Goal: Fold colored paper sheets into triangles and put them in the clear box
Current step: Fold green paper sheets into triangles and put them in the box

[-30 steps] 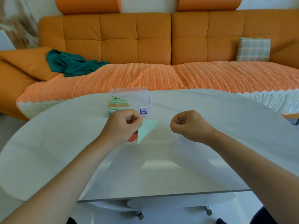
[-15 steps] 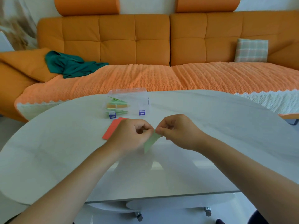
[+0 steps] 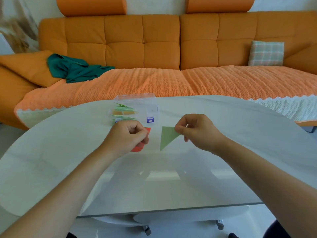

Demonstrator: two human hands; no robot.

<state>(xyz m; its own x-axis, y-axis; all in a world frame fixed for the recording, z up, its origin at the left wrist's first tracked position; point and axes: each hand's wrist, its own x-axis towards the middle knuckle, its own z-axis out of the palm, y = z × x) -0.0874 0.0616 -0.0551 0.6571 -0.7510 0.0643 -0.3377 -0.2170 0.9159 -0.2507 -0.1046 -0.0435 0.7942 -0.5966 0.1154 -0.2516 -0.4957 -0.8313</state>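
My right hand [image 3: 197, 133] pinches one corner of a light green paper triangle [image 3: 167, 137], which hangs point down just above the white table [image 3: 223, 169]. My left hand [image 3: 127, 136] is curled shut to the left of it, with nothing visibly held, and it covers most of a red paper sheet [image 3: 139, 146] lying on the table. Behind the hands stands the clear box [image 3: 137, 107] with blue latches. Several folded green and orange triangles lie inside it.
An orange sofa [image 3: 154, 48] with a woven orange throw runs behind the table. A green cloth [image 3: 73, 69] lies on its left side and a checked cushion [image 3: 265, 53] leans at the right. The table's near edge crosses the lower part of the view.
The hands have separated. The green triangle went from my left hand, through a two-handed pinch, to my right hand alone. My left hand moved left over the red sheet.
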